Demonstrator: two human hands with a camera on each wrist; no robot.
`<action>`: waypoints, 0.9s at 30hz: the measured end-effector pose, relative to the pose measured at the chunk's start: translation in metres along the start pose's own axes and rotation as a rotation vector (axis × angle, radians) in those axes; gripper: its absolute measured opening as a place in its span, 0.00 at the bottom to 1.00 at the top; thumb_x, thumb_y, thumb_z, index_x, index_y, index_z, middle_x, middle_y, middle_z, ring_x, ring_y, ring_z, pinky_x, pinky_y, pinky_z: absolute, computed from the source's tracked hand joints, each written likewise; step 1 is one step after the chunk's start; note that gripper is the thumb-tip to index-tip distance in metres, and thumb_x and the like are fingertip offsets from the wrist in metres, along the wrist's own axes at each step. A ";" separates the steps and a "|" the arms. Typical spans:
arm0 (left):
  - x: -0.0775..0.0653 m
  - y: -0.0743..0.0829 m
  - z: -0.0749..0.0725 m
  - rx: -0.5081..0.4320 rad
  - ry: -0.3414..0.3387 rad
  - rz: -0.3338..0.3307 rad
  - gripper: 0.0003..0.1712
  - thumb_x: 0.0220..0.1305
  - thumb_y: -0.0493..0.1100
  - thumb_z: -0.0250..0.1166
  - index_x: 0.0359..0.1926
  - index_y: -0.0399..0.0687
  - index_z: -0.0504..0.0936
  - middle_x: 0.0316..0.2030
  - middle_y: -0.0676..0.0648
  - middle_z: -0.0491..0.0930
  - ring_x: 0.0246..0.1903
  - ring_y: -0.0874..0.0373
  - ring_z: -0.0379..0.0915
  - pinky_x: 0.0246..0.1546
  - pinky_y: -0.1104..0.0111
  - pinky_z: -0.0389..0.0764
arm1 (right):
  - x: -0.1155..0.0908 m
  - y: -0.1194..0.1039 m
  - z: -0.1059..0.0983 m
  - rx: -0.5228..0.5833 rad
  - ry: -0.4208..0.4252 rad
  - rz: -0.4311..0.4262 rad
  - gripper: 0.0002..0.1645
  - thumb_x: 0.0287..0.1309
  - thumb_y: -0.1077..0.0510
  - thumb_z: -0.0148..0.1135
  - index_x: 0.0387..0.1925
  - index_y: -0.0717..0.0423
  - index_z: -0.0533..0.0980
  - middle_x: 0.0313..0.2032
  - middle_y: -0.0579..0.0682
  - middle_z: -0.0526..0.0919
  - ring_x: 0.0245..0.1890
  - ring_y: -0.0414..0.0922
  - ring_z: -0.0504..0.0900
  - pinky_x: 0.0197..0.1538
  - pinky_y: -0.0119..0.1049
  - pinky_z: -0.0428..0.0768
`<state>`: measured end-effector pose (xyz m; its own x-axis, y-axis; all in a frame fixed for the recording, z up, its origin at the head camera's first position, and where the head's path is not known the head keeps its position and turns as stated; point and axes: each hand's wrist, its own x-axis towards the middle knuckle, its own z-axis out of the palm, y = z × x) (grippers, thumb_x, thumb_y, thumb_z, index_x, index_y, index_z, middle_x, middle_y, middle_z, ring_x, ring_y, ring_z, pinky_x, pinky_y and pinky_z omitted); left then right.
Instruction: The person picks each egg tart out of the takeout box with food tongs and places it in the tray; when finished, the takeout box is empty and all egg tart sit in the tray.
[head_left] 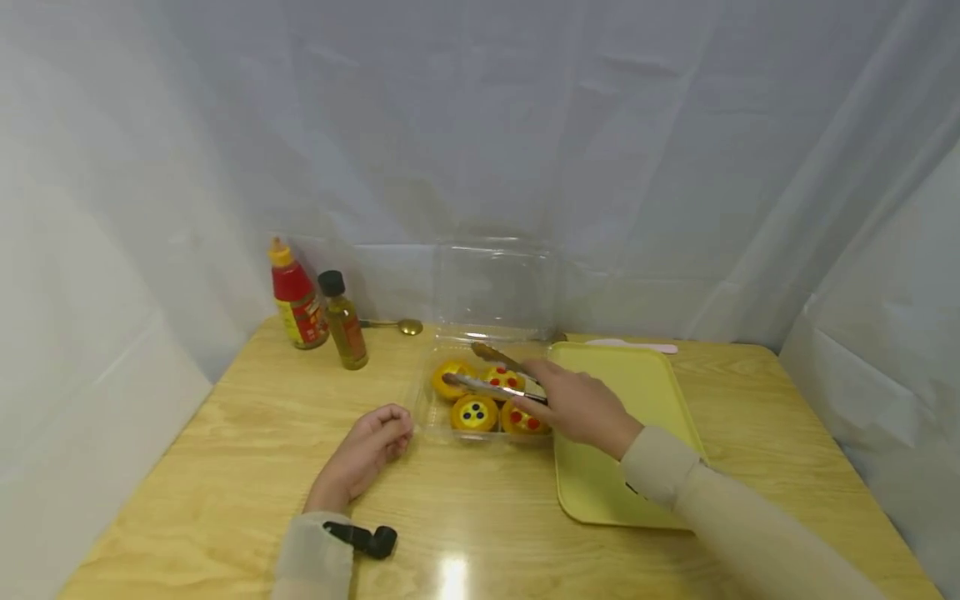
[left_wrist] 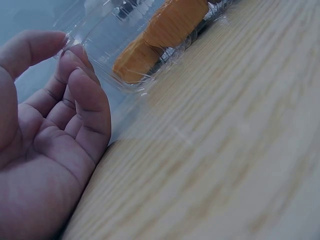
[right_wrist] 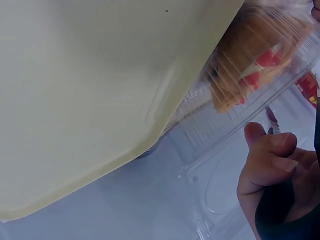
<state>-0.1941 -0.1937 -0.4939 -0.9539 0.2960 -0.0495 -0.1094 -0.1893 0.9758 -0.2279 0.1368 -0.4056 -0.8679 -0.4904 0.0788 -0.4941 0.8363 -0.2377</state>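
Observation:
My left hand (head_left: 372, 446) is at the left edge of a clear plastic clamshell box (head_left: 429, 417); in the left wrist view its thumb and fingertips pinch the rim. Several toy egg tarts sit in the box, including one with blue dots (head_left: 474, 413) and one with red dots (head_left: 525, 419) in front. My right hand (head_left: 581, 407) reaches over from the right and grips a pair of tongs (head_left: 498, 389). The tongs' arms are spread, their tips over the back-left tart (head_left: 448, 379). The right wrist view shows the curled fingers (right_wrist: 265, 165) around the dark handle.
A yellow tray (head_left: 622, 492) lies right of the box, under my right forearm. The box's raised lid (head_left: 495, 287) leans by the curtain. A red sauce bottle (head_left: 296, 296), an oil bottle (head_left: 347, 329) and a spoon (head_left: 408, 327) are back left. Behind the tray lies a pink utensil (head_left: 637, 346).

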 end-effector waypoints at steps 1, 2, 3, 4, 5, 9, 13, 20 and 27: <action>0.001 0.000 0.001 0.000 -0.002 0.002 0.07 0.74 0.41 0.57 0.40 0.40 0.73 0.32 0.47 0.72 0.30 0.59 0.67 0.33 0.70 0.72 | 0.001 -0.001 0.000 -0.011 -0.008 0.002 0.39 0.66 0.30 0.51 0.70 0.44 0.64 0.61 0.51 0.76 0.25 0.42 0.79 0.39 0.48 0.81; 0.001 0.000 0.002 0.001 -0.006 0.003 0.07 0.74 0.40 0.57 0.40 0.40 0.73 0.32 0.47 0.72 0.30 0.59 0.67 0.33 0.70 0.72 | 0.002 -0.002 0.000 -0.024 -0.019 0.006 0.39 0.66 0.29 0.50 0.70 0.45 0.64 0.61 0.51 0.76 0.22 0.40 0.77 0.37 0.46 0.81; 0.002 0.001 0.002 0.000 -0.008 0.006 0.06 0.74 0.40 0.57 0.40 0.40 0.73 0.33 0.47 0.72 0.30 0.59 0.67 0.33 0.70 0.72 | 0.002 -0.003 0.000 -0.036 -0.028 0.010 0.40 0.66 0.29 0.50 0.70 0.46 0.65 0.61 0.52 0.76 0.21 0.40 0.75 0.36 0.46 0.80; 0.002 0.001 0.002 -0.001 -0.010 0.007 0.06 0.74 0.40 0.57 0.40 0.41 0.73 0.33 0.47 0.72 0.30 0.59 0.67 0.33 0.70 0.72 | 0.003 -0.003 0.000 -0.049 -0.033 0.011 0.40 0.66 0.29 0.50 0.69 0.47 0.65 0.60 0.53 0.77 0.19 0.39 0.74 0.35 0.45 0.80; 0.003 0.001 0.002 -0.004 -0.012 0.009 0.06 0.74 0.40 0.57 0.40 0.41 0.73 0.33 0.48 0.72 0.30 0.59 0.67 0.33 0.70 0.72 | 0.005 -0.003 0.000 -0.061 -0.038 0.011 0.41 0.66 0.29 0.50 0.69 0.48 0.65 0.60 0.54 0.77 0.20 0.40 0.74 0.35 0.45 0.80; 0.003 0.002 0.002 -0.009 -0.015 0.014 0.06 0.74 0.39 0.57 0.39 0.41 0.73 0.33 0.48 0.73 0.30 0.59 0.67 0.33 0.70 0.73 | 0.009 -0.004 0.000 -0.094 -0.046 0.005 0.41 0.66 0.29 0.49 0.69 0.49 0.66 0.58 0.54 0.78 0.22 0.42 0.77 0.33 0.44 0.80; 0.001 0.002 0.003 -0.006 -0.013 0.013 0.05 0.74 0.39 0.57 0.39 0.41 0.73 0.32 0.48 0.73 0.30 0.59 0.67 0.33 0.70 0.73 | 0.013 -0.007 0.002 -0.124 -0.069 -0.003 0.41 0.66 0.28 0.48 0.69 0.49 0.66 0.57 0.53 0.78 0.28 0.45 0.81 0.34 0.44 0.81; 0.002 0.003 0.006 -0.011 -0.022 0.013 0.05 0.74 0.38 0.56 0.39 0.41 0.73 0.32 0.48 0.72 0.30 0.58 0.67 0.33 0.70 0.73 | 0.017 -0.011 0.003 -0.151 -0.088 -0.002 0.39 0.66 0.28 0.48 0.66 0.49 0.68 0.51 0.51 0.81 0.32 0.46 0.82 0.32 0.43 0.80; 0.002 0.004 0.006 0.004 -0.023 0.028 0.05 0.74 0.38 0.56 0.40 0.40 0.72 0.32 0.48 0.72 0.29 0.58 0.67 0.33 0.70 0.73 | 0.021 -0.016 0.002 -0.182 -0.071 -0.018 0.34 0.66 0.32 0.53 0.60 0.49 0.72 0.41 0.49 0.82 0.27 0.43 0.78 0.27 0.40 0.76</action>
<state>-0.1951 -0.1878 -0.4887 -0.9498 0.3123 -0.0174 -0.0818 -0.1943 0.9775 -0.2382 0.1131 -0.4018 -0.8565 -0.5160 0.0110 -0.5157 0.8548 -0.0576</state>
